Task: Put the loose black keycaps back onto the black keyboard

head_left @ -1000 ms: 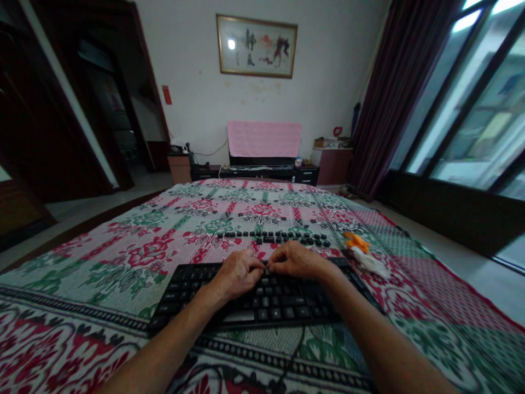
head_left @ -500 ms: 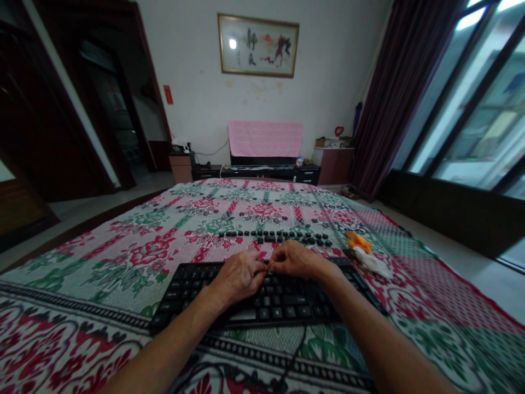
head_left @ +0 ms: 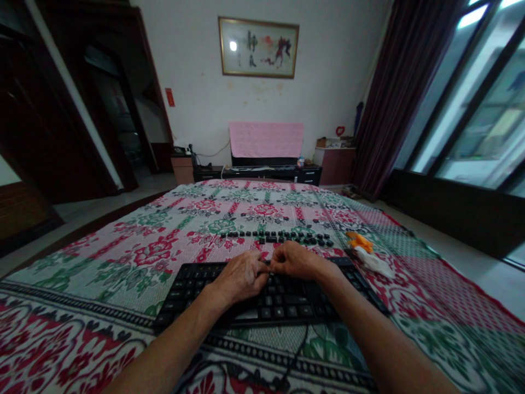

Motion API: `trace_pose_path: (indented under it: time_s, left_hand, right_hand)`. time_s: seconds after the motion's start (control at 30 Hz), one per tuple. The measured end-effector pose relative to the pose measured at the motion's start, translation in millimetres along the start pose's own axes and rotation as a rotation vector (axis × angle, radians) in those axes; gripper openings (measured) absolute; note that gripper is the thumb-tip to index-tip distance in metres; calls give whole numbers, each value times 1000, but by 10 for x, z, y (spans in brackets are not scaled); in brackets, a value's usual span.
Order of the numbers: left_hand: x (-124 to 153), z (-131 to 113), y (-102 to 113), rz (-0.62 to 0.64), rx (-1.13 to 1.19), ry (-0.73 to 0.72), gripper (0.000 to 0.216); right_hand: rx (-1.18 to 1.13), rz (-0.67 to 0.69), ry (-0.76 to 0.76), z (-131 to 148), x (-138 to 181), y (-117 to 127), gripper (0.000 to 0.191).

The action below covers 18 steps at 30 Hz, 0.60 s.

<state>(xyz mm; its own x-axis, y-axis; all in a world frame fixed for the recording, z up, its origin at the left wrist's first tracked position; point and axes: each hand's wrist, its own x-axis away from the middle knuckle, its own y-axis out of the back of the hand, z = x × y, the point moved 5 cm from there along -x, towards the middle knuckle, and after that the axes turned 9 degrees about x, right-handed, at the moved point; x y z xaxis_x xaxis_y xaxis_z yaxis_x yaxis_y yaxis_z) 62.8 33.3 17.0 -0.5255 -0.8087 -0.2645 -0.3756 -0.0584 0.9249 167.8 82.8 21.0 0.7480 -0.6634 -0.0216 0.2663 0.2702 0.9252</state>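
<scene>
A black keyboard (head_left: 287,312) lies across the patterned cloth in front of me, with its cable running toward me. My left hand (head_left: 245,275) rests over the keyboard's upper middle, fingers bent and closed near the top rows. Close beside it, my right hand (head_left: 293,259) is closed in a pinch, its fingertips almost meeting those of the left. Whatever lies between the fingertips is too small to make out. Beyond the keyboard, loose black keycaps (head_left: 270,239) lie in rows on the cloth.
An orange and white cloth (head_left: 361,242) lies crumpled right of the keyboard. The flowered bedcover (head_left: 143,251) spreads over the whole surface. At the far wall, a pink cloth (head_left: 266,139) drapes over a dark object on a low cabinet (head_left: 308,175).
Both hands stay at nearly the same spot over the keyboard, with only slight finger movement. The whole view has shifted a little.
</scene>
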Motion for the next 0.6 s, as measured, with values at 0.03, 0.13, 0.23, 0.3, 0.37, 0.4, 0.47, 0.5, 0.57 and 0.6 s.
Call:
trace_pose_path:
  time_s: [0.03, 0.13, 0.23, 0.3, 0.37, 0.4, 0.47, 0.5, 0.57, 0.6]
  left_hand:
    - [-2, 7, 4, 1, 13, 3, 24]
    - [-7, 29, 33, 1, 63, 12, 23]
    - [-5, 46, 65, 0, 116, 19, 24]
    - [-2, 59, 77, -3, 154, 26, 24]
    - [0, 71, 81, -12, 184, 36, 24]
    - [-1, 74, 80, -16, 195, 39, 25]
    - [-5, 77, 78, -24, 213, 42, 25]
    - [-8, 77, 78, -28, 220, 43, 25]
    - [-13, 77, 80, -40, 233, 43, 24]
    - [-15, 77, 81, -43, 237, 44, 24]
  right_hand:
    - [-2, -9, 19, 0, 5, 3, 23]
    - [-52, -10, 69, -17, 25, 5, 23]
    - [-106, 16, 48, -59, 39, 9, 23]
    - [-125, 27, 17, -76, 46, 20, 22]
    - [-136, 42, -5, -75, 54, 29, 22]
    - [-140, 50, -9, -69, 57, 31, 22]
    - [-145, 68, 0, -48, 62, 30, 25]
    - [-142, 73, 12, -37, 62, 27, 25]
    - [-132, 78, 47, -17, 62, 21, 23]
    - [-130, 77, 61, -12, 61, 20, 22]
